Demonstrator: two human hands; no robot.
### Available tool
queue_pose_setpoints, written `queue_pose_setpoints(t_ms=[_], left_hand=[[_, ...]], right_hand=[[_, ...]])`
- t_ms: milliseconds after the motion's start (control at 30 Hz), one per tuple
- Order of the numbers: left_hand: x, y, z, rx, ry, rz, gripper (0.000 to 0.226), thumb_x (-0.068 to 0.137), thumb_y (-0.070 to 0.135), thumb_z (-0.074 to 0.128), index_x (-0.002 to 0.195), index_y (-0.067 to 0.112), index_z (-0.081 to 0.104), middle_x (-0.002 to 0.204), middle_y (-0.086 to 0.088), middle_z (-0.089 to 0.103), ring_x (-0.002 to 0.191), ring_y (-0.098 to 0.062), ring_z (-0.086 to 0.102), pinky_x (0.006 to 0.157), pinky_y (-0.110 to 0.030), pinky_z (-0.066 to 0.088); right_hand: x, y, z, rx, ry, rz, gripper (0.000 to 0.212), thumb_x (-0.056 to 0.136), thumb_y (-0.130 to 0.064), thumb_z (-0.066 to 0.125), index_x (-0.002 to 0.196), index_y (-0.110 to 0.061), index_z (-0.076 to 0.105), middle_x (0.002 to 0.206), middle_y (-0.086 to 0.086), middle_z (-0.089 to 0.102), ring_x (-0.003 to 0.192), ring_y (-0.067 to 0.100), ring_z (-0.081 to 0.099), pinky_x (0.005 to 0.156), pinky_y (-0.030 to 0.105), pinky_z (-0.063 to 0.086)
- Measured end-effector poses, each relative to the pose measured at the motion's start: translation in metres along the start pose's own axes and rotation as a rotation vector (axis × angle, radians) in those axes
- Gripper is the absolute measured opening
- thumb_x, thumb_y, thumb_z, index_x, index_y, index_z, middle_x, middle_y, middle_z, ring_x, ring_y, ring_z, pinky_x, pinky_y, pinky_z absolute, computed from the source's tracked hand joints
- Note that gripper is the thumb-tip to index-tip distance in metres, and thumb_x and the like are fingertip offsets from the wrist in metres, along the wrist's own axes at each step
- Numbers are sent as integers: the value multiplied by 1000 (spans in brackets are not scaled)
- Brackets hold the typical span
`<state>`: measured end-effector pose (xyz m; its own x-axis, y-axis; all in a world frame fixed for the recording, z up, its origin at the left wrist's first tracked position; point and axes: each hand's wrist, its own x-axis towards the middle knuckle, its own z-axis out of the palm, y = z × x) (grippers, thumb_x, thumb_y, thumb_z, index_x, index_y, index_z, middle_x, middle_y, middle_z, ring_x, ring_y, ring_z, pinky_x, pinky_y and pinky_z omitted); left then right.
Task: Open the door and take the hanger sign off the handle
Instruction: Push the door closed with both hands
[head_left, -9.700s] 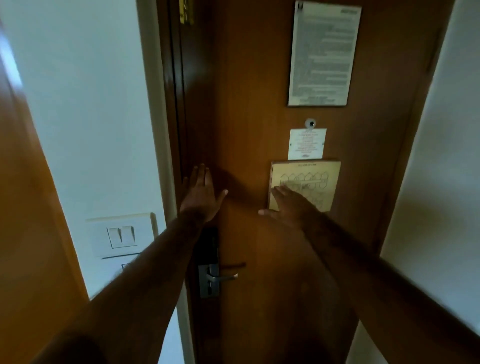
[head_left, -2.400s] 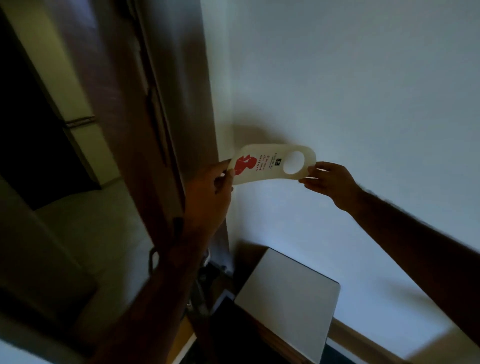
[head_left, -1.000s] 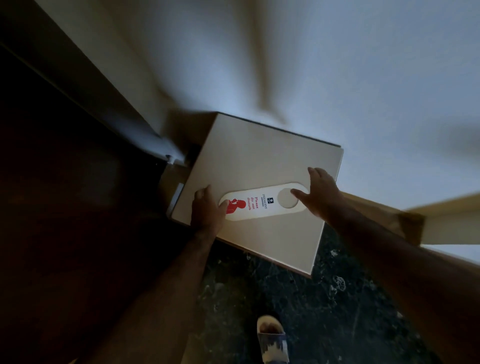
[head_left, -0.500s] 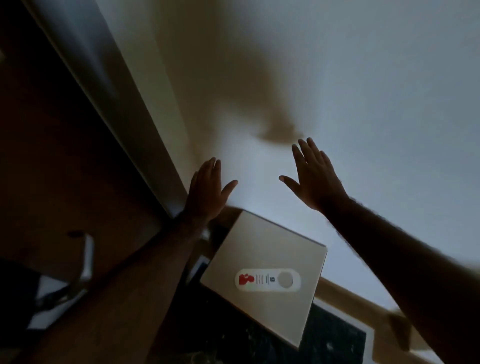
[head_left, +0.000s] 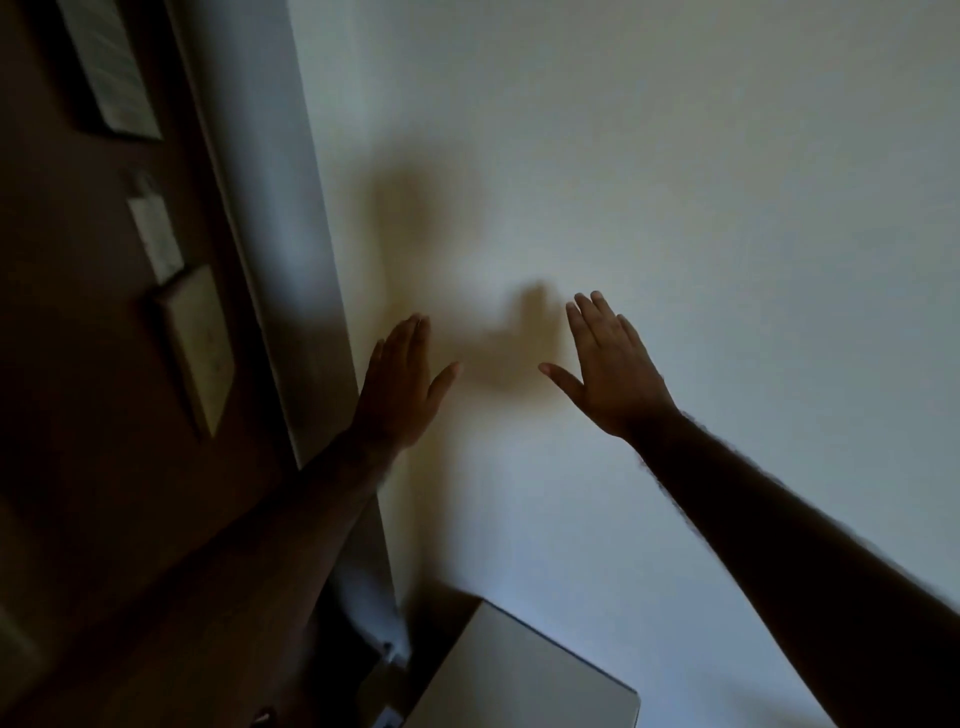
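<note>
My left hand (head_left: 402, 382) and my right hand (head_left: 613, 371) are both raised in front of a pale wall (head_left: 675, 182), fingers spread and palms facing away, holding nothing. The brown door (head_left: 88, 364) fills the left side, with notices (head_left: 111, 67) and a plaque (head_left: 195, 345) fixed to it. The hanger sign and the door handle are out of view. A corner of the white box top (head_left: 524, 680) where the sign lay shows at the bottom.
A pale door frame (head_left: 291, 260) runs diagonally between the door and the wall. The white box sits low against the wall at the bottom edge. My hands cast shadows on the wall.
The hanger sign was laid on the white box and both hands let go. The hands have risen in front of the wall, and the view has tilted up so the sign is out of frame.
</note>
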<state>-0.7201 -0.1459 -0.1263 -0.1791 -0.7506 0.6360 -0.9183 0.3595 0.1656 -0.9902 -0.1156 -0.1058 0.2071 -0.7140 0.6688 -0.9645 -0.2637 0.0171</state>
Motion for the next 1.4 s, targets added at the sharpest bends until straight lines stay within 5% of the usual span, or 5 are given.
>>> queue_pose_setpoints(t_ms=[367,600,800,1100,1400], left_hand=[[18,28,-129,151,151,31,97,98,74,24,165,3,19,174,-15,19,163,-29,16,133,-50,12],[26,45,-145,186,136,75,89,104,63,36,166,4,13,176,-14,13,164,-27,11,134,-49,10],[26,36,-163,266,138,77,101,94,76,10,166,6,12,176,-11,10,164,-25,8,134,-48,6],[13,13,-174,417,76,65,97,99,79,11,167,9,7,177,-7,4,164,-22,1,132,-48,-3],[-95,-52,-195,733,-192,-319,105,98,80,14,164,-1,13,174,-23,11,163,-37,3,131,-60,-4]], right_hand=[[37,-22,-118,-30,157,-120,82,102,-55,49,158,1,26,168,16,25,157,29,13,126,49,19],[43,-20,-130,-36,184,-146,84,101,-58,43,158,1,27,167,16,25,157,28,13,125,50,21],[52,-37,-123,-3,199,-198,85,101,-62,39,158,0,27,167,16,26,157,28,13,126,49,22],[57,-64,-97,81,182,-227,87,102,-68,29,158,-2,26,167,15,25,157,27,14,125,49,24],[47,-141,-23,288,55,-257,92,98,-72,27,160,-5,19,169,13,19,157,25,12,126,46,22]])
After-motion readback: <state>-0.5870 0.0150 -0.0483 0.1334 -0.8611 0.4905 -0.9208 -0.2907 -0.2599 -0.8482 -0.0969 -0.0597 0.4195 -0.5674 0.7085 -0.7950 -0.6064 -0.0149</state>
